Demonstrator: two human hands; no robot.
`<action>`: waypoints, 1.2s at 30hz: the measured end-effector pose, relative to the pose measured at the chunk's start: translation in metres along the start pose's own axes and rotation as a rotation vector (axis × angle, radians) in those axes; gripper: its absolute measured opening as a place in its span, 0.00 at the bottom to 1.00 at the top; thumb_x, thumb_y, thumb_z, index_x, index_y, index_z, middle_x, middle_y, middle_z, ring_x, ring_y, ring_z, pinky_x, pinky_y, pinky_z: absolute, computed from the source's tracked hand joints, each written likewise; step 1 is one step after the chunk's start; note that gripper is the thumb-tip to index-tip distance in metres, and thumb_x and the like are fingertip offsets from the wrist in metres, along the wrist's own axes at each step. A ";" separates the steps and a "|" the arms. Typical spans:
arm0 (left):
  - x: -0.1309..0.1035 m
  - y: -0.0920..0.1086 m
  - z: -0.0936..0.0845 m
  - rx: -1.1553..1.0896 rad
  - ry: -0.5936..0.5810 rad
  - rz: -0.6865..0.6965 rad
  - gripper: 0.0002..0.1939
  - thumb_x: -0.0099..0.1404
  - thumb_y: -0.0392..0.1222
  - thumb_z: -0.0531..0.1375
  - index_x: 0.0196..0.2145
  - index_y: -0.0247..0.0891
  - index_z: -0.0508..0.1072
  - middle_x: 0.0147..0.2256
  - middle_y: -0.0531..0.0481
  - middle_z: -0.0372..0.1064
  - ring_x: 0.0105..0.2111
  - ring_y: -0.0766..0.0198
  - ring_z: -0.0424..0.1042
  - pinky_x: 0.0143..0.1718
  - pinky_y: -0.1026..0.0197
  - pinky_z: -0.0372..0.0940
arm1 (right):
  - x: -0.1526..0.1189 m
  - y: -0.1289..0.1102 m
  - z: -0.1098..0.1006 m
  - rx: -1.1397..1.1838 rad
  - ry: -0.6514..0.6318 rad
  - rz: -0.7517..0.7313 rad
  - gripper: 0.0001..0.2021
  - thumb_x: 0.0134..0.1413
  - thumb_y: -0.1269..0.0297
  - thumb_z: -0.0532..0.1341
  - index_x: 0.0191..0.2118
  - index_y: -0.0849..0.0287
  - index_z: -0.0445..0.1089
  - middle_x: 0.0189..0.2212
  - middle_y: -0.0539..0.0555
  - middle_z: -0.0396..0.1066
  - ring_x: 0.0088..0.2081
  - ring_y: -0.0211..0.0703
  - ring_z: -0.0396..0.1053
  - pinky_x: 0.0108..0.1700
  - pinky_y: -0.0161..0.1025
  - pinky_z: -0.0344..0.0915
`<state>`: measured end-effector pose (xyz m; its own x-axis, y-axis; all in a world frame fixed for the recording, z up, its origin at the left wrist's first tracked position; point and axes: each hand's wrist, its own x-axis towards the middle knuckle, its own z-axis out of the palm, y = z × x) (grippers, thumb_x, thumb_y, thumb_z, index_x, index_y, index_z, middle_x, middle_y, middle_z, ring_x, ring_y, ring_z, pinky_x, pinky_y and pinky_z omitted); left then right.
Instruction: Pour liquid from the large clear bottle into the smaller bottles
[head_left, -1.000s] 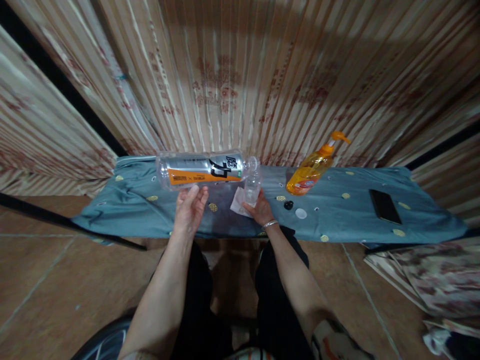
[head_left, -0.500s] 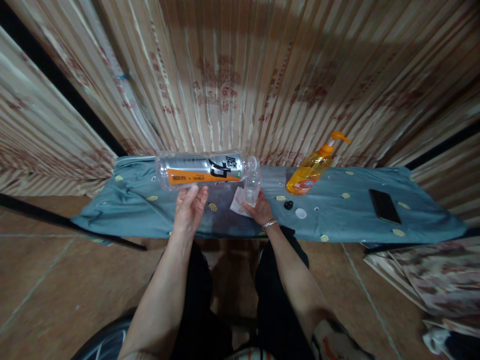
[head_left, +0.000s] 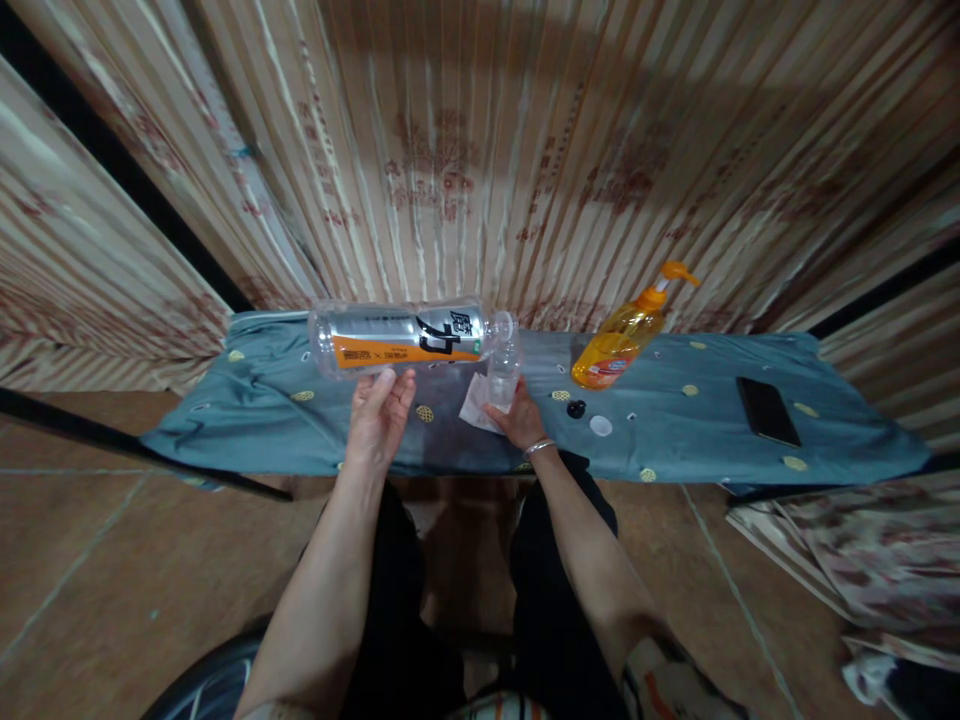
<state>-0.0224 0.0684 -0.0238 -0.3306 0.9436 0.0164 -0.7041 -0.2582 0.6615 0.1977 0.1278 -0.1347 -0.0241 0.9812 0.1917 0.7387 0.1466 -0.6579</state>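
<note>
My left hand [head_left: 381,418] grips a large clear plastic drink bottle [head_left: 397,335] from below, thumb in front. The bottle has a silver and orange label and lies nearly level, its neck to the right. That neck meets the mouth of a small clear bottle [head_left: 503,372], which my right hand [head_left: 519,418] holds upright around its lower part. Whether liquid passes between them I cannot tell. A white tissue [head_left: 476,402] shows beside the small bottle, just left of my right hand.
On the blue cloth-covered table [head_left: 262,420] stand a pump bottle of orange liquid [head_left: 619,345], a black cap [head_left: 576,409], a white round lid [head_left: 600,426] and a dark phone [head_left: 769,411]. A striped curtain [head_left: 465,150] hangs behind.
Both hands and the two bottles stay almost where they were. The whole view has shifted very slightly.
</note>
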 end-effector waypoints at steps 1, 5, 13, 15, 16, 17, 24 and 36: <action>0.000 0.000 0.000 0.001 -0.001 -0.003 0.21 0.41 0.39 0.80 0.30 0.40 0.76 0.32 0.56 0.79 0.32 0.68 0.80 0.36 0.69 0.74 | 0.000 0.000 0.000 -0.003 -0.003 0.002 0.41 0.53 0.61 0.71 0.68 0.58 0.50 0.58 0.67 0.73 0.57 0.57 0.76 0.58 0.53 0.72; -0.001 0.001 0.001 0.000 -0.007 -0.014 0.23 0.39 0.41 0.81 0.32 0.39 0.77 0.33 0.56 0.79 0.33 0.68 0.80 0.37 0.69 0.73 | 0.000 -0.002 -0.001 -0.004 -0.009 0.023 0.42 0.54 0.61 0.71 0.68 0.60 0.49 0.59 0.70 0.72 0.59 0.57 0.74 0.60 0.54 0.71; 0.000 -0.001 -0.001 0.033 0.021 -0.009 0.19 0.45 0.40 0.79 0.32 0.40 0.76 0.32 0.55 0.78 0.35 0.66 0.80 0.40 0.66 0.72 | 0.000 -0.004 -0.002 0.022 0.007 0.013 0.42 0.52 0.62 0.71 0.68 0.58 0.50 0.58 0.68 0.74 0.57 0.60 0.75 0.58 0.55 0.72; 0.000 -0.002 -0.001 0.036 0.021 -0.006 0.19 0.45 0.40 0.79 0.31 0.40 0.75 0.32 0.55 0.78 0.35 0.66 0.80 0.40 0.66 0.72 | 0.000 -0.005 -0.002 0.025 0.008 0.017 0.42 0.52 0.62 0.71 0.68 0.58 0.50 0.58 0.68 0.74 0.56 0.60 0.76 0.58 0.54 0.72; 0.001 -0.002 -0.001 0.034 0.019 -0.003 0.20 0.44 0.40 0.79 0.31 0.40 0.75 0.32 0.54 0.78 0.35 0.66 0.80 0.40 0.66 0.72 | 0.000 -0.005 -0.003 0.023 0.004 0.023 0.42 0.52 0.62 0.71 0.68 0.58 0.50 0.58 0.68 0.74 0.57 0.60 0.76 0.58 0.54 0.72; 0.001 -0.003 -0.002 0.033 0.017 0.002 0.20 0.44 0.41 0.79 0.30 0.40 0.75 0.32 0.54 0.78 0.35 0.66 0.80 0.40 0.66 0.73 | 0.000 -0.006 -0.003 0.018 -0.002 0.030 0.42 0.52 0.62 0.71 0.68 0.58 0.50 0.58 0.69 0.73 0.57 0.60 0.75 0.58 0.54 0.72; 0.001 -0.001 -0.001 0.031 0.004 0.006 0.20 0.44 0.41 0.80 0.30 0.40 0.76 0.33 0.54 0.79 0.34 0.66 0.80 0.37 0.68 0.73 | 0.000 -0.010 -0.005 -0.017 -0.023 0.052 0.42 0.52 0.61 0.71 0.67 0.66 0.50 0.58 0.72 0.73 0.57 0.58 0.75 0.59 0.50 0.71; 0.000 0.004 0.005 0.046 0.015 0.017 0.21 0.41 0.40 0.81 0.28 0.40 0.75 0.30 0.56 0.78 0.32 0.68 0.80 0.36 0.70 0.73 | 0.000 -0.007 -0.004 0.003 -0.005 0.012 0.42 0.53 0.62 0.71 0.68 0.61 0.51 0.60 0.69 0.72 0.58 0.55 0.74 0.60 0.49 0.71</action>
<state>-0.0217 0.0681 -0.0174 -0.3518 0.9359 0.0175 -0.6690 -0.2644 0.6947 0.1946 0.1259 -0.1272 -0.0187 0.9834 0.1807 0.7372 0.1356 -0.6620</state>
